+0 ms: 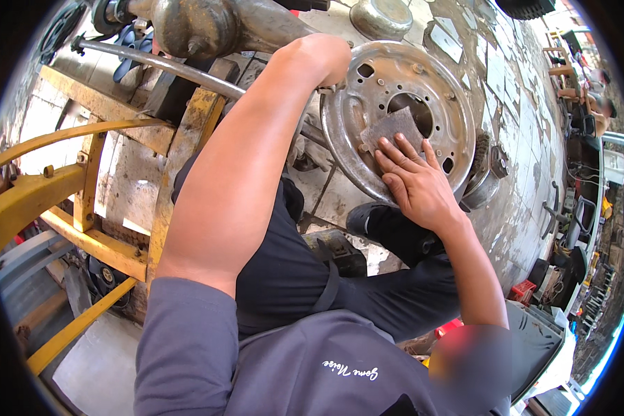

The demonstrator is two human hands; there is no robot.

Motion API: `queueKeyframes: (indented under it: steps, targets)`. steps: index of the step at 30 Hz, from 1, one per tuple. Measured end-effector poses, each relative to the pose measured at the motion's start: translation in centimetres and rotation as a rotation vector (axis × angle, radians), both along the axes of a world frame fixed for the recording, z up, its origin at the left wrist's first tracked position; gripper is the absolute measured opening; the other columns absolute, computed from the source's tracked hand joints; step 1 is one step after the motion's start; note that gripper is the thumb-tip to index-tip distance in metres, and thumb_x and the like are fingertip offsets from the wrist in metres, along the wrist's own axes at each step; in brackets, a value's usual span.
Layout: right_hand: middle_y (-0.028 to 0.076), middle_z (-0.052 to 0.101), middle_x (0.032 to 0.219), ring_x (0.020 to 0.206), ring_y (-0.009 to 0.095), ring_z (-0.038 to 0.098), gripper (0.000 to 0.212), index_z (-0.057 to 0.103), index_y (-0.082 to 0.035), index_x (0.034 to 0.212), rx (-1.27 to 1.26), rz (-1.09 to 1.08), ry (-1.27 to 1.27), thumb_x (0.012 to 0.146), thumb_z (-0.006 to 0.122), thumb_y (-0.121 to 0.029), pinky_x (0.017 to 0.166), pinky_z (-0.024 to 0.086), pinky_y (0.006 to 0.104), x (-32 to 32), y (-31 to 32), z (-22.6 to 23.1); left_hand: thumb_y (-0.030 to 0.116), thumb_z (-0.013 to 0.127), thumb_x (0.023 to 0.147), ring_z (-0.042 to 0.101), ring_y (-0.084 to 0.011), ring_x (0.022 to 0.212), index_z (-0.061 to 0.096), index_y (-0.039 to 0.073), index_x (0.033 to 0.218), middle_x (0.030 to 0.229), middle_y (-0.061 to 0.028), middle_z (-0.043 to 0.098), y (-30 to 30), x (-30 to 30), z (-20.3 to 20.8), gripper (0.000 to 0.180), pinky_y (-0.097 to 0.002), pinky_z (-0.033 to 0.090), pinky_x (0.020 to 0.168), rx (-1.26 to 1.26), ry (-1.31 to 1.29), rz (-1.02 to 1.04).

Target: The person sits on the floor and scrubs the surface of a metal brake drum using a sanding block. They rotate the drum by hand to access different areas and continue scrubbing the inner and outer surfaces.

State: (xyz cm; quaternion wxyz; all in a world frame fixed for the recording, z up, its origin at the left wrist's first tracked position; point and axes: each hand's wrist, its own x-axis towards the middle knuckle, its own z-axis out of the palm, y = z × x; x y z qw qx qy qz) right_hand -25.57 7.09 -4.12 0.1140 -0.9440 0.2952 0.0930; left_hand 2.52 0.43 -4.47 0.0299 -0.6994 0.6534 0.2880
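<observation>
A worn, grey-brown steel wheel (423, 76) with a round centre hole and several smaller holes stands before me. My right hand (412, 173) lies with its fingers stretched out on a grey, rough sheet that looks like sandpaper (381, 128). The sheet rests against the wheel's face and partly covers the centre hole. Bent at the wrist, my left hand (333, 62) is at the wheel's upper left edge. Its fingers are hidden, so their grip does not show.
A yellow metal frame (83, 187) stands on the left, with a long metal bar (166, 68) above it. A greasy axle housing (194, 28) is at the top. Beyond the wheel lies a round metal part (381, 17). Tools and a red crate (522, 292) are at the right.
</observation>
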Motion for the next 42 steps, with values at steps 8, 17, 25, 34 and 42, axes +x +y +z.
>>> queueKeyframes:
  steps: [8, 17, 25, 34, 42]
  targets:
    - [0.003, 0.045, 0.159, 0.152, 0.029, 0.032, 0.046, 0.056, -0.013, 0.145, 0.027, -0.01, -0.051, 0.109, 0.039, -0.035, 0.125, 0.016, 0.0581, 0.9, -0.5, -0.7, 0.026, 0.057, 0.102, 0.068, -0.0384, 0.108, 0.069, 0.005, 0.122, 0.114, -0.0201, 0.072, 0.1, 0.5, -1.0, 0.031, -0.0467, 0.052, 0.094, -0.069, -0.003, -0.083]
    - [0.004, 0.046, 0.158, 0.152, 0.03, 0.031, 0.046, 0.057, -0.011, 0.144, 0.039, -0.006, -0.114, 0.109, 0.037, -0.033, 0.125, 0.015, 0.0564, 2.5, -1.8, -1.4, 0.026, 0.057, 0.102, 0.068, -0.0386, 0.107, 0.071, 0.003, 0.117, 0.114, -0.0214, 0.072, -0.3, 0.3, 0.2, 0.031, -0.0473, 0.053, 0.093, -0.057, -0.035, -0.117]
    - [0.005, 0.047, 0.157, 0.152, 0.029, 0.031, 0.046, 0.059, -0.011, 0.143, 0.065, -0.008, -0.077, 0.109, 0.037, -0.032, 0.126, 0.014, 0.0557, 1.3, -1.5, -0.9, 0.026, 0.057, 0.102, 0.068, -0.0379, 0.108, 0.072, 0.004, 0.118, 0.115, -0.0201, 0.072, -0.4, -0.3, 0.4, 0.031, -0.0472, 0.053, 0.093, -0.022, -0.038, -0.067]
    - [0.005, 0.046, 0.158, 0.152, 0.029, 0.032, 0.046, 0.058, -0.011, 0.143, 0.032, 0.006, -0.03, 0.109, 0.038, -0.033, 0.125, 0.015, 0.0559, -0.1, -0.2, -0.4, 0.026, 0.057, 0.102, 0.067, -0.0372, 0.111, 0.071, 0.005, 0.122, 0.118, -0.0196, 0.071, -0.3, -0.1, 0.6, 0.032, -0.0463, 0.053, 0.096, 0.027, -0.023, -0.042]
    - [0.008, 0.046, 0.158, 0.151, 0.032, 0.033, 0.047, 0.058, -0.009, 0.143, 0.002, -0.03, -0.054, 0.108, 0.039, -0.035, 0.124, 0.016, 0.057, 0.6, 0.4, -0.6, 0.026, 0.056, 0.102, 0.067, -0.0362, 0.112, 0.07, 0.006, 0.124, 0.12, -0.0194, 0.071, -0.3, 0.3, 0.1, 0.032, -0.0459, 0.052, 0.097, 0.001, 0.015, -0.064]
